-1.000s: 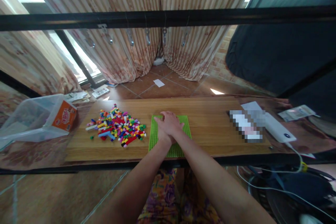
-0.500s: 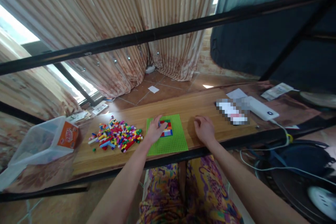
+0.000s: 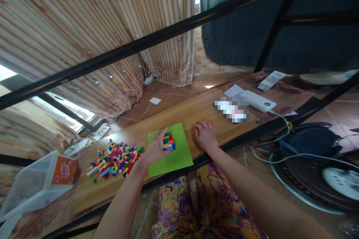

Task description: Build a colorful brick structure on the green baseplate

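Note:
My left hand (image 3: 157,148) lies over the left part of a green studded baseplate (image 3: 179,158), thumb and fingers spread apart. It is beside a small block of building bricks (image 3: 169,140) in red, yellow, green, blue and purple, and partly covers that block's left side. No brick shows in its fingers. My right hand (image 3: 206,137) rests on the wooden board (image 3: 196,114) to the right of the baseplate, its fingers curled in and nothing visible in them.
A heap of loose coloured bricks (image 3: 117,158) is on the board's left part. Beyond it is a clear plastic bin (image 3: 36,186) with an orange label. A phone (image 3: 231,111) and a white power bank (image 3: 258,101) with a cable lie at right. A black metal rail (image 3: 134,46) crosses ahead.
My view has turned and tilted, so the scene has shifted left. My left thumb and fingers, earlier over the brick block, have drawn left and spread. The right hand stays on the board.

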`<state>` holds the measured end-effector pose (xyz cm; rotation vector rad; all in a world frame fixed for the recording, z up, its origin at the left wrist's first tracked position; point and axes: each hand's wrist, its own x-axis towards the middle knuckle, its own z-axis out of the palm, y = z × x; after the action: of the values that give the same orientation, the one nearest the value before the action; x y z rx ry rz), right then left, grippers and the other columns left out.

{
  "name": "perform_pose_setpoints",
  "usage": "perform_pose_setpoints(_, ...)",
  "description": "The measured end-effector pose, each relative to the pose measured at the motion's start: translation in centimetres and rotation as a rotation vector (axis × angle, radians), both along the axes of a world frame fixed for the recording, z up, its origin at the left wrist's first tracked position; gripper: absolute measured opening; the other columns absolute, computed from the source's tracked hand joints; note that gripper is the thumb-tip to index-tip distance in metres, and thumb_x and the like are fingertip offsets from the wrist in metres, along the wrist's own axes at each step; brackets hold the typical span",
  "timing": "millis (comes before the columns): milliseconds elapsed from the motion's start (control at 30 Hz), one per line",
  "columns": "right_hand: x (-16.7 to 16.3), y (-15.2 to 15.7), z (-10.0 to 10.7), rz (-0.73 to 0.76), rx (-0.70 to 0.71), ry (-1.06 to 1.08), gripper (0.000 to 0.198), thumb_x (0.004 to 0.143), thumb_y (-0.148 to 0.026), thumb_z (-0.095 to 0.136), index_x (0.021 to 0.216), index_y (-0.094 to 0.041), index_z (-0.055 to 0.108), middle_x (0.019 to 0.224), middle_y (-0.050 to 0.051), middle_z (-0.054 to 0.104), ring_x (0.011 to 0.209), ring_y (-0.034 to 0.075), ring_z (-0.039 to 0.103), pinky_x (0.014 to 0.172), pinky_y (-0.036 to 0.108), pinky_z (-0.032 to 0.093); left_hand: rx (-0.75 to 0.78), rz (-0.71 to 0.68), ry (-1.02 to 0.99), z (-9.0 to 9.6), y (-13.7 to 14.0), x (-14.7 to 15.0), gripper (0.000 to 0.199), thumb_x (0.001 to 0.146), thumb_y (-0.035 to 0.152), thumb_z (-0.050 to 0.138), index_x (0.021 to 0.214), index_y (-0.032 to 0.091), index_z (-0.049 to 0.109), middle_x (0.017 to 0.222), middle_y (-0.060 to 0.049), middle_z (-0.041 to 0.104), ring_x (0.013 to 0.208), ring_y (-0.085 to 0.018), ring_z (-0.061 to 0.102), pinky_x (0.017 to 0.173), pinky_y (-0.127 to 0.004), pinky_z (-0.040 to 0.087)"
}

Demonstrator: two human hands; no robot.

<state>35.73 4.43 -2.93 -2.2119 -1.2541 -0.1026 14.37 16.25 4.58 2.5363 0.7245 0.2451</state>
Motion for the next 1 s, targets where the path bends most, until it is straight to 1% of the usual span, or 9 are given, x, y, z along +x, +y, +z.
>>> perform_pose_setpoints(100,0.0,0.0,0.0,0.002,0.003,0.001,0.025,0.091,-0.022,0.043,0.104,-0.018,0.064,0.115,0.011,0.061,0.106,0.026,0.047,0.089,0.037,0.033,-0.002,0.01,-0.127,2.1,-1.9,-1.3,0.091,0.068,0.022,0.071,0.147,0.028,0.026,0.138,-0.009,0.047,0.126,-0.027,0.046,0.111,-0.047,0.033)
perform_pose_setpoints(233,-0.1,0.0,-0.1,0.008,0.021,0.001,0.025,0.09,-0.022,0.044,0.104,-0.018,0.065,0.115,0.011,0.061,0.105,0.027,0.048,0.089,0.039,0.034,-0.034,0.1,-0.278,4.5,-4.5,-3.2,0.093,0.073,0.029,0.07,0.15,0.03,0.016,0.149,-0.007,0.036,0.135,-0.025,0.038,0.116,-0.044,0.03)
perform_pose_setpoints(367,0.0,0.0,-0.3,0.012,0.033,-0.006,0.026,0.088,-0.02,0.044,0.105,-0.018,0.065,0.116,0.012,0.062,0.104,0.029,0.048,0.089,0.041,0.034,-0.03,0.121,-0.302,5.6,-6.2,-4.4,0.092,0.074,0.032,0.069,0.15,0.029,0.016,0.151,-0.008,0.033,0.137,-0.026,0.037,0.116,-0.043,0.031)
perform_pose_setpoints(533,0.0,0.0,-0.5,0.015,0.032,-0.028,0.026,0.089,-0.021,0.044,0.104,-0.017,0.065,0.116,0.012,0.061,0.103,0.028,0.048,0.088,0.041,0.034,0.049,0.12,-0.223,6.2,-6.4,-4.7,0.09,0.07,0.024,0.068,0.148,0.028,0.022,0.147,-0.007,0.038,0.134,-0.028,0.04,0.114,-0.045,0.033)
perform_pose_setpoints(600,0.0,0.0,-0.5,0.015,0.033,-0.041,0.025,0.089,-0.021,0.044,0.103,-0.018,0.064,0.115,0.011,0.062,0.103,0.027,0.048,0.088,0.04,0.034,0.085,0.111,-0.157,5.8,-6.1,-4.4,0.091,0.068,0.021,0.066,0.148,0.028,0.023,0.144,-0.008,0.041,0.132,-0.028,0.041,0.113,-0.045,0.034)
perform_pose_setpoints(667,0.1,0.0,-0.6,0.013,0.034,-0.053,0.024,0.089,-0.021,0.044,0.103,-0.018,0.064,0.114,0.011,0.062,0.103,0.027,0.048,0.088,0.039,0.034,0.102,0.112,-0.099,4.7,-5.5,-3.8,0.091,0.068,0.019,0.065,0.148,0.027,0.023,0.142,-0.009,0.044,0.13,-0.027,0.042,0.112,-0.046,0.035)
perform_pose_setpoints(833,0.2,0.1,-0.9,0.013,0.039,-0.09,0.024,0.089,-0.02,0.044,0.102,-0.018,0.064,0.114,0.01,0.062,0.102,0.026,0.049,0.086,0.038,0.035,0.109,0.143,0.019,0.6,-3.9,-1.9,0.083,0.069,0.018,0.062,0.145,0.023,0.03,0.136,-0.011,0.05,0.126,-0.028,0.046,0.107,-0.047,0.038)
perform_pose_setpoints(933,0.3,0.1,-1.1,0.014,0.04,-0.101,0.024,0.088,-0.02,0.044,0.103,-0.019,0.064,0.114,0.01,0.062,0.102,0.026,0.049,0.086,0.038,0.035,0.086,0.108,0.05,-1.4,-3.0,-1.4,0.081,0.07,0.019,0.061,0.145,0.022,0.03,0.137,-0.011,0.051,0.128,-0.028,0.045,0.108,-0.048,0.036)
perform_pose_setpoints(1000,0.3,0.1,-1.1,0.012,0.035,-0.106,0.025,0.089,-0.021,0.044,0.103,-0.018,0.064,0.115,0.01,0.062,0.102,0.026,0.049,0.085,0.038,0.035,0.082,0.072,0.035,-2.3,-2.5,-1.4,0.079,0.073,0.02,0.058,0.146,0.022,0.028,0.142,-0.011,0.047,0.132,-0.026,0.042,0.111,-0.047,0.034)
